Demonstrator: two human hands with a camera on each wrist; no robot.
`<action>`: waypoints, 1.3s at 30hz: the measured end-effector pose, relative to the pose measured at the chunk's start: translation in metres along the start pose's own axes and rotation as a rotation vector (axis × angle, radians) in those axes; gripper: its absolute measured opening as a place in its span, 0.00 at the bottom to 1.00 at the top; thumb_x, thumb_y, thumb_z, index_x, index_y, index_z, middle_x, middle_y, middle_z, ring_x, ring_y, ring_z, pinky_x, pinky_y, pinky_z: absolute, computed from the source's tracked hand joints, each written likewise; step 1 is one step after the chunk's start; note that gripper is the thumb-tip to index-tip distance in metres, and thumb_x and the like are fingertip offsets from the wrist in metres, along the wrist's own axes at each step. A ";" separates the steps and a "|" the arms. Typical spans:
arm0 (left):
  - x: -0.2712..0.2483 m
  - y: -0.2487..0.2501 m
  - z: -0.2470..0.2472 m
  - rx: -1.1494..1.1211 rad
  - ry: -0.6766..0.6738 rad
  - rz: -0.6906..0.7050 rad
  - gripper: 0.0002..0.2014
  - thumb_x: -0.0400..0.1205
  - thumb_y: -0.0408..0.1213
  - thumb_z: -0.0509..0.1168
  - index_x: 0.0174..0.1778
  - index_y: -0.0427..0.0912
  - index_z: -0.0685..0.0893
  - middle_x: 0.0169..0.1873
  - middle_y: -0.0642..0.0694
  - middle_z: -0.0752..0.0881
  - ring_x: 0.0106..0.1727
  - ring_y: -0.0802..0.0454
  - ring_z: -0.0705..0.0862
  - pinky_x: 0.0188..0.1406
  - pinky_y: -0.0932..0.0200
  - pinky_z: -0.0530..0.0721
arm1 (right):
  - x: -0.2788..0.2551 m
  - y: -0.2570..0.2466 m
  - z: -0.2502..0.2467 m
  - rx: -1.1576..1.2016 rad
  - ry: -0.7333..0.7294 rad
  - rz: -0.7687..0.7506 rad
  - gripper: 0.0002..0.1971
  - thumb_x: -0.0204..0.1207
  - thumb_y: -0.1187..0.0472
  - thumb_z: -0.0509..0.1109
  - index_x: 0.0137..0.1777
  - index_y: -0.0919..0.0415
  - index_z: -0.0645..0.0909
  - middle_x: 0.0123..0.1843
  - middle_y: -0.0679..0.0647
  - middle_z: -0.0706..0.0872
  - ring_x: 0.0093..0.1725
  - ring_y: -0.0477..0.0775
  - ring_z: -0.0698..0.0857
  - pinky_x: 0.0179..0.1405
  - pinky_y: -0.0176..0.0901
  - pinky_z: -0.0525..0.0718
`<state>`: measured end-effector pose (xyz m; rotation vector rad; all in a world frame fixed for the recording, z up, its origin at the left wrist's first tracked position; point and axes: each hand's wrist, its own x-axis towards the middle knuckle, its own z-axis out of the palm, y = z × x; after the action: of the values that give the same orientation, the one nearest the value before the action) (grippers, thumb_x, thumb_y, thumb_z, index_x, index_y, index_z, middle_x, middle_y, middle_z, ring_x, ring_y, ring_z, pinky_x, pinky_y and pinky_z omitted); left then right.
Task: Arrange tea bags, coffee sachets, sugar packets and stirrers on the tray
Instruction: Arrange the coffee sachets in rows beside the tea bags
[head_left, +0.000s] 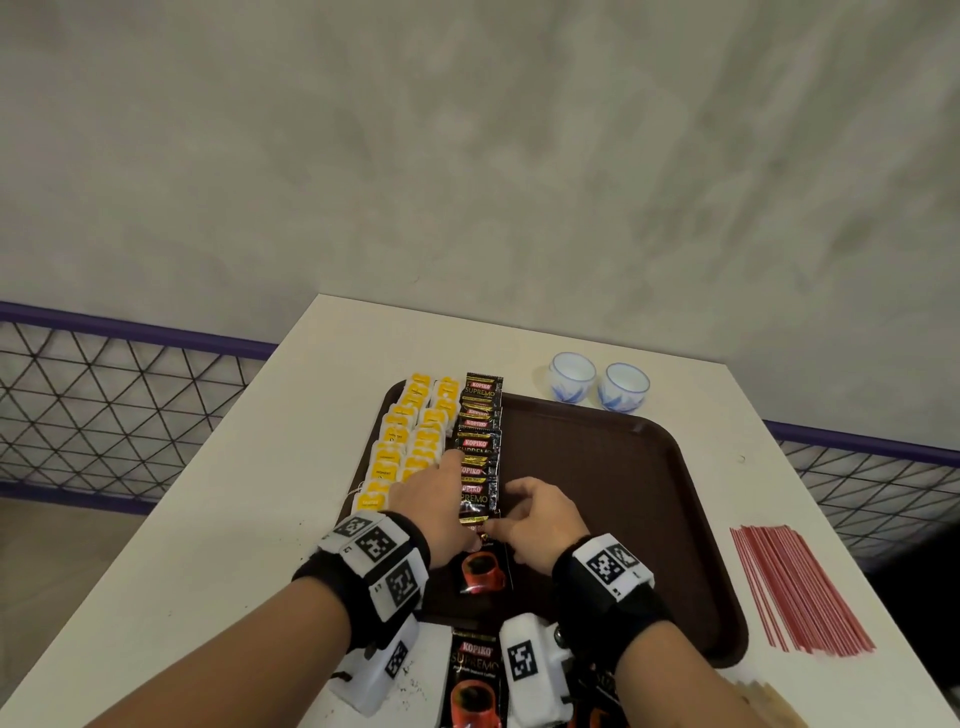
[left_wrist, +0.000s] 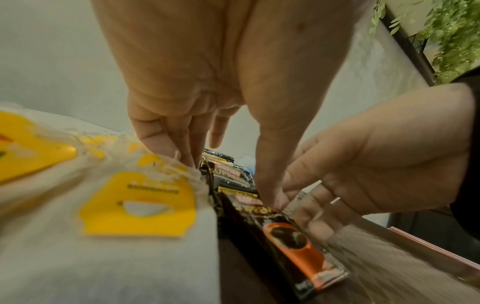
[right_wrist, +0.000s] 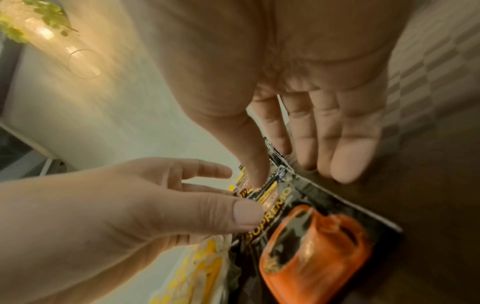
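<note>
While the nearest sachet lies at the front of the black sachet row on the tray, the head view shows both hands meeting on its upper edge: a nudge too hard could, I judge, skew the overlapped row or push it into the tea bags just beside it. The stirrers wait on the table, off the tray. In the left wrist view, the left hand points down, fingers fairly straight, thumb tip pressing the sachet. In the right wrist view, the right hand spreads loosely, thumb pressing the sachet top; neither hand clearly pinches it.
</note>
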<state>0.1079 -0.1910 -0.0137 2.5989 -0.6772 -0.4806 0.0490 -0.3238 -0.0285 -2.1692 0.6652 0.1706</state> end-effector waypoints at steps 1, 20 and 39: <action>0.000 0.000 0.000 0.000 -0.002 -0.001 0.45 0.68 0.44 0.79 0.76 0.47 0.59 0.65 0.47 0.80 0.67 0.46 0.79 0.69 0.44 0.76 | -0.004 -0.001 -0.001 -0.021 -0.014 -0.004 0.35 0.67 0.56 0.80 0.73 0.56 0.72 0.41 0.46 0.82 0.38 0.46 0.83 0.45 0.43 0.85; -0.006 -0.009 -0.001 -0.106 -0.002 0.035 0.45 0.65 0.39 0.80 0.75 0.49 0.62 0.63 0.48 0.81 0.64 0.47 0.81 0.65 0.44 0.79 | -0.005 0.002 0.018 0.007 0.110 -0.001 0.35 0.64 0.72 0.79 0.70 0.54 0.73 0.54 0.52 0.75 0.55 0.59 0.85 0.54 0.56 0.88; -0.176 -0.055 0.032 0.282 -0.306 0.278 0.25 0.80 0.57 0.60 0.72 0.54 0.67 0.66 0.53 0.69 0.67 0.51 0.70 0.59 0.55 0.73 | -0.146 -0.015 -0.009 -0.721 -0.204 -0.006 0.26 0.70 0.27 0.63 0.42 0.52 0.74 0.39 0.47 0.77 0.47 0.55 0.82 0.50 0.47 0.80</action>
<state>-0.0290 -0.0646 -0.0278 2.6474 -1.2703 -0.7468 -0.0686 -0.2643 0.0377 -2.7792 0.5246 0.7087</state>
